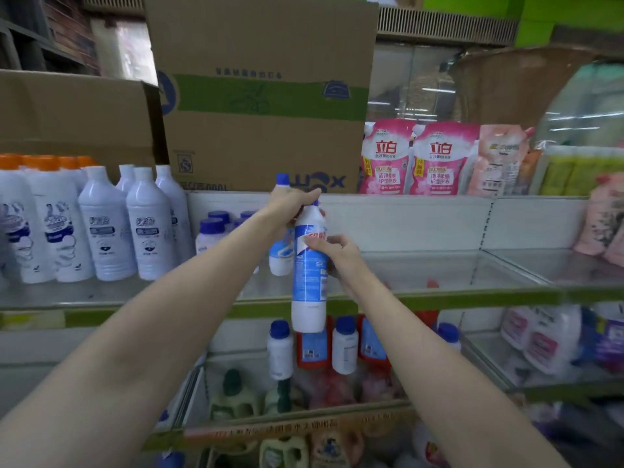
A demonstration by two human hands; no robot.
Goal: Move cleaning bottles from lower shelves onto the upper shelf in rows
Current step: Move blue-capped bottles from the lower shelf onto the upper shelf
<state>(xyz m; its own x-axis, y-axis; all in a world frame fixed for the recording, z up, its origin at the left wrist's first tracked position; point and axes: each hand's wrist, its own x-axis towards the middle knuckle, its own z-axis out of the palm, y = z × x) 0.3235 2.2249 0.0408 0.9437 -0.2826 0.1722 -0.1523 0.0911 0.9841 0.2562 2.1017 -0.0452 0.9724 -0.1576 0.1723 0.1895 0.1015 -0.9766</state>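
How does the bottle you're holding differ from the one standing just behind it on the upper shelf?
The held bottle hangs in the air in front of the shelf edge, the left hand gripping its top and the right hand at its label; the standing bottle rests on the upper shelf, untouched. The held bottle's cap is covered by the grip; the standing bottle's blue cap shows. Both are white with blue labels.

Pouches right of cardboard box

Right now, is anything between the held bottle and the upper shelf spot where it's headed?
Nothing visible blocks it. The blue-labelled bottle, held by both hands, hangs before the upper shelf; bare shelf lies right of the blue-capped bottle standing behind it.
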